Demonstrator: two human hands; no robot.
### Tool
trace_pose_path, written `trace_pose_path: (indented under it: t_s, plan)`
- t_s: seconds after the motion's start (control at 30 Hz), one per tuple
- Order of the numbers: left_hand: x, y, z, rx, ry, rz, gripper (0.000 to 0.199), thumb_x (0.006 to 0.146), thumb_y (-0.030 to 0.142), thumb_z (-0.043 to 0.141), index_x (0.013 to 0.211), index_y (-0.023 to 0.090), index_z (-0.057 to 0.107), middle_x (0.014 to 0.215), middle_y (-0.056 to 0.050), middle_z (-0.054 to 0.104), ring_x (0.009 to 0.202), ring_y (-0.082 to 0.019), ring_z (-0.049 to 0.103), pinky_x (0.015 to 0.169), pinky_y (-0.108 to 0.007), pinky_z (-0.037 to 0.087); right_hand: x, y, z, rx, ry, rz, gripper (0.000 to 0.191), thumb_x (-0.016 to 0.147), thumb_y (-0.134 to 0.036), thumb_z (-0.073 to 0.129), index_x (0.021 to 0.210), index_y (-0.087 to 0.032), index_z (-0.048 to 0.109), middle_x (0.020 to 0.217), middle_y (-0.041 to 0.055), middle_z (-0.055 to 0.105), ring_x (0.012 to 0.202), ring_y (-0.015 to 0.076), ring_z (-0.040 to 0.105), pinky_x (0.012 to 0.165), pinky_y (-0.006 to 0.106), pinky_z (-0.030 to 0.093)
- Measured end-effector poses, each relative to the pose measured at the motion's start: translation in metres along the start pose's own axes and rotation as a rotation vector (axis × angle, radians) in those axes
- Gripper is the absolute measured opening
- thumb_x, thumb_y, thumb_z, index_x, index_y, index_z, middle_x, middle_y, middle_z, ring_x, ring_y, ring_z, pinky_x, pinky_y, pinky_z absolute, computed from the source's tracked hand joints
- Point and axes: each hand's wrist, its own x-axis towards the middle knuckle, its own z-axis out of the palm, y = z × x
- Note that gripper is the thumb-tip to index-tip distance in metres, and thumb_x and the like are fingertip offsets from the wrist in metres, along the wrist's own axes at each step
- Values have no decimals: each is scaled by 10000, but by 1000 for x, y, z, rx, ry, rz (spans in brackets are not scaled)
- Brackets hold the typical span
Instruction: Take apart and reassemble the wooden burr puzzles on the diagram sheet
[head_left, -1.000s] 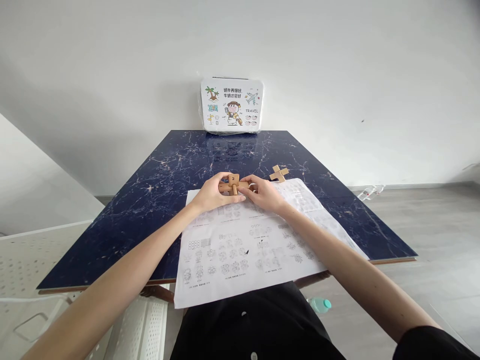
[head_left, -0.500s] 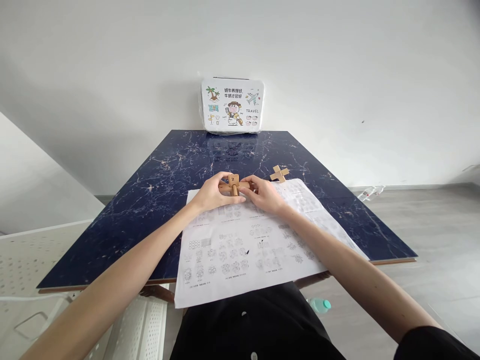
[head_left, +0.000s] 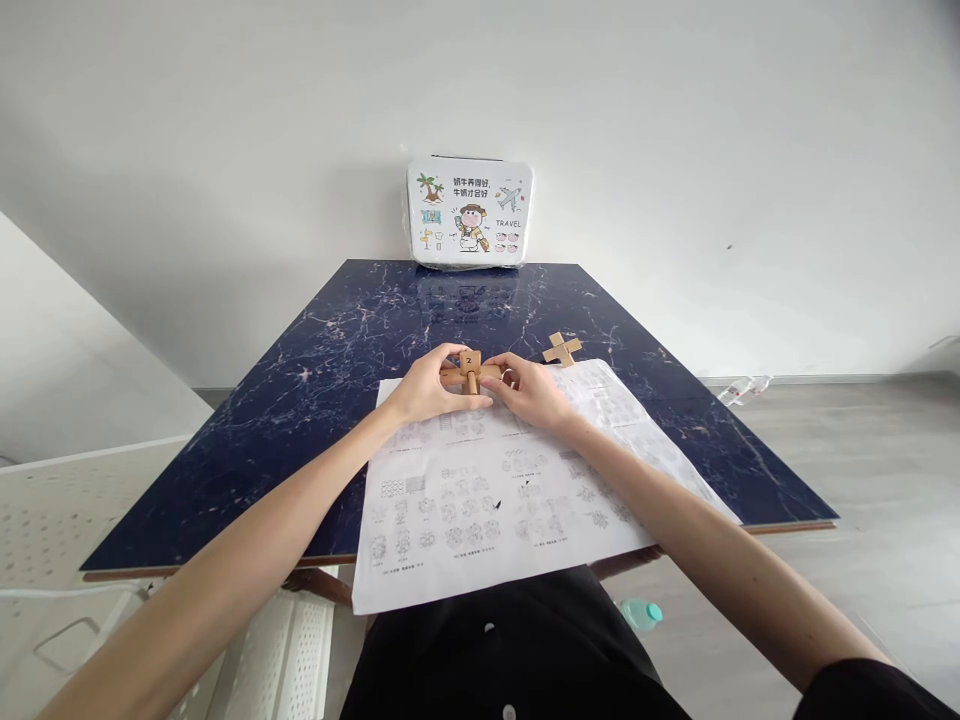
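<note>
Wood assembly (head_left: 470, 362) lies directly between our left hand (head_left: 421, 390) and right hand (head_left: 534, 393), both gripping it, its long bar (head_left: 491, 371) running sideways from one to the other.

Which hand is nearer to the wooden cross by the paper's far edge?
The right hand: it is just near-left of the wooden cross, over the paper. The left hand is farther left, on the other side of the held wooden pieces.

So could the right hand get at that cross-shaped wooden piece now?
Probably yes: the cross-shaped wooden piece sits just beyond the right hand, with nothing visibly between them, though that hand is busy holding the wooden assembly.
</note>
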Motion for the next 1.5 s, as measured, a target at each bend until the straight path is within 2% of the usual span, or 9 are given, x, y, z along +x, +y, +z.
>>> trace_pose_path:
  t_s: [0.13,0.37,0.6,1.0,1.17,1.37,1.5]
  plan:
    - [0,2,2,31,31,1,836,646,521,951,1329,229,565,1329,-123,685,1181,-331,698,1014,-496,574,1,1,-1,-2,-17,1,280,969,-422,655,1123,-190,678,967,77,760,714,186,620,668,347,477]
    - [0,-2,6,64,65,30,808,649,531,937,1300,228,566,1293,-115,700,1141,-316,710,980,-493,578,4,7,-6,72,-110,1,282,983,-438,645,1145,-208,664,1095,87,757,767,192,661,677,352,501]
    - [3,-6,4,54,48,27,799,665,581,919,1295,226,579,1254,-106,720,1109,-315,724,961,-493,580,5,5,-7,12,-104,-14,269,993,-449,633,1115,-215,684,1025,64,757,686,163,593,644,339,470]
    - [3,-3,-1,106,19,20,809,665,600,911,1302,239,567,1271,-111,708,1105,-323,718,941,-499,587,4,7,-7,98,-137,-9,272,985,-433,650,1138,-212,693,987,72,751,703,176,616,654,351,494]
    - [4,-3,-1,79,15,0,803,667,587,912,1303,237,568,1279,-111,709,1135,-324,714,962,-493,580,4,8,-6,92,-118,-16,291,987,-457,648,1134,-210,696,1040,84,752,727,178,627,646,348,493]
    - [3,-5,0,98,37,11,846,648,593,917,1327,241,558,1290,-109,703,1146,-326,702,960,-483,574,3,9,-10,75,-153,-14,371,990,-516,642,1203,-217,695,1000,83,749,773,200,662,638,342,520]
    - [3,-5,1,112,33,23,864,646,625,908,1334,246,549,1302,-113,695,1100,-318,709,937,-485,570,2,7,-12,96,-163,-29,341,981,-487,658,1187,-217,687,979,64,736,723,177,634,633,335,496]
